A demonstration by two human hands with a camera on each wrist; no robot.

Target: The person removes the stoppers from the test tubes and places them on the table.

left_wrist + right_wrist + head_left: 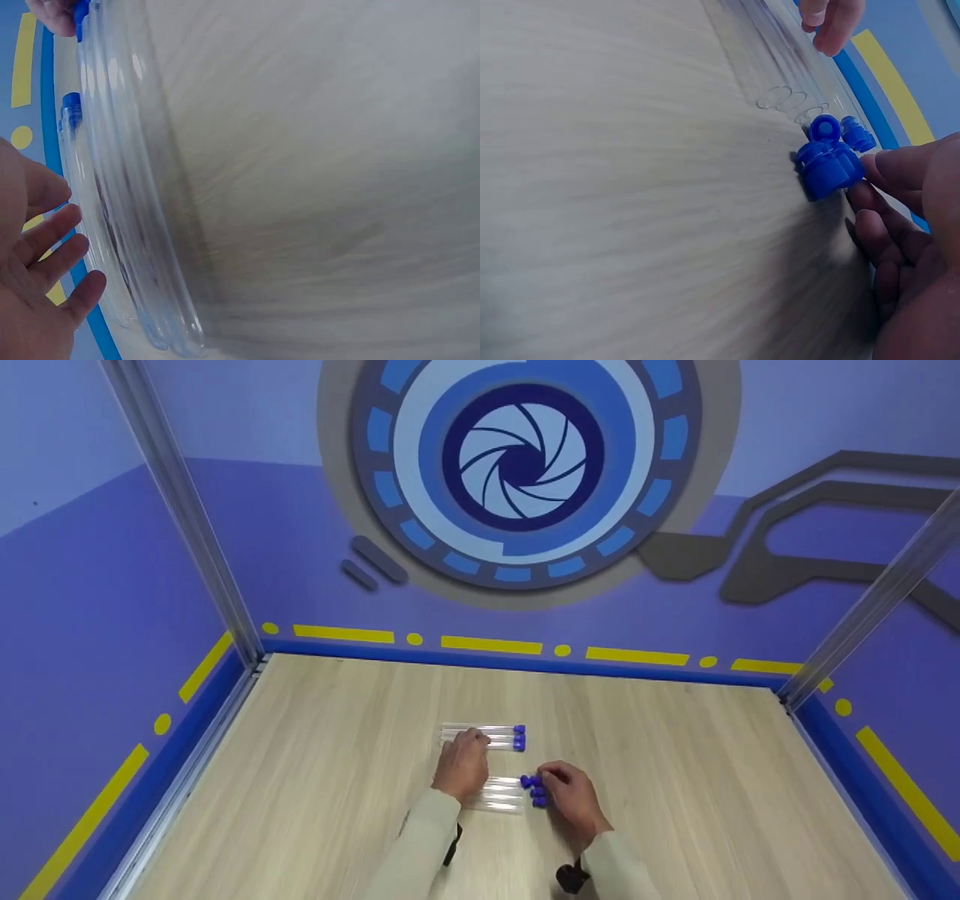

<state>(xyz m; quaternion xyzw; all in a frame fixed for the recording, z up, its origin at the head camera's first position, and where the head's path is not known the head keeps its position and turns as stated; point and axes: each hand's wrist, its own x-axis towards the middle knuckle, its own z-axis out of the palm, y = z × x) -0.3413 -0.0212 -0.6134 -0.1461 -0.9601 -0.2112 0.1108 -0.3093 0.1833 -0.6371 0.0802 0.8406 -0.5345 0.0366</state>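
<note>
My left hand [463, 765] reaches over the clear test tubes with its fingers relaxed and spread; in the left wrist view the fingers [88, 289] grip nothing. Beyond it lies a row of capped test tubes [501, 736], their blue ends pointing right. Nearer me lie several clear test tubes [499, 796], partly hidden by that hand; bare open ends show in the right wrist view. Beside those ends sits a cluster of blue caps [538, 793]. My right hand [576, 799], fingers curled, pinches a blue cap [847, 166] at the cluster's far side between thumb and index finger.
The wooden tabletop [315, 780] surrounds the tubes. Blue printed walls [465, 619] with yellow dashes stand at the back and sides, with metal posts [202, 532] at the corners. A dark strap and device [572, 877] sit at my right wrist.
</note>
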